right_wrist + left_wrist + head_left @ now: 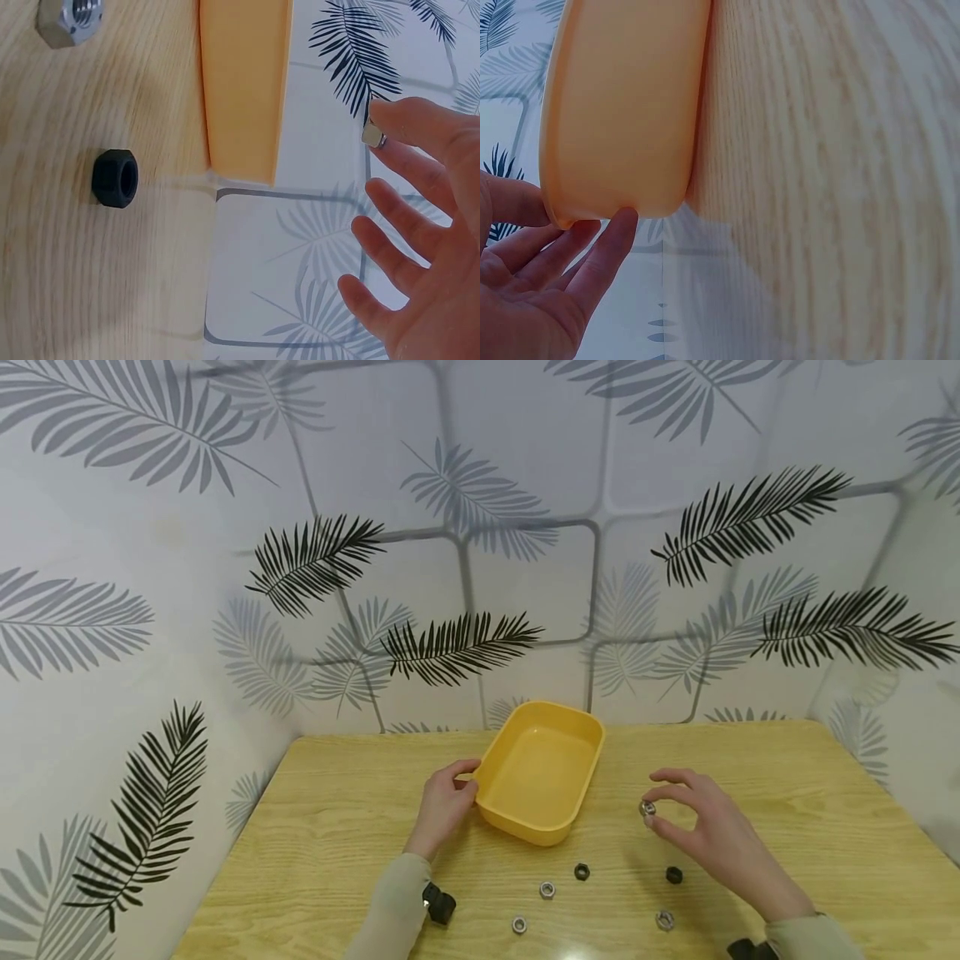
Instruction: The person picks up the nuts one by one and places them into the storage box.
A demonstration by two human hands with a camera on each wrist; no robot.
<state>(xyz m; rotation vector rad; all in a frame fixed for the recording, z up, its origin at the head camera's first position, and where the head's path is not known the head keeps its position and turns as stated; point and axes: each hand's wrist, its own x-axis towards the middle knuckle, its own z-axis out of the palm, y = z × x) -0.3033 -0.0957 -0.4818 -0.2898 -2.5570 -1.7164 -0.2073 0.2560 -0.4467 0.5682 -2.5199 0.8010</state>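
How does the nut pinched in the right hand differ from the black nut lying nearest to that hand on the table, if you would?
The pinched nut is silver metal; the black nut is dark. The right hand holds the pinched nut above the table, while the black nut lies flat and untouched. Both are hexagonal.

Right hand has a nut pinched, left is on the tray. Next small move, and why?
Probably carry the right hand leftward over the yellow plastic tray and let go there. It pinches a silver hex nut above the wooden table, beside the tray; the left hand holds the tray's corner and the tray looks empty. Other nuts lie loose nearby.
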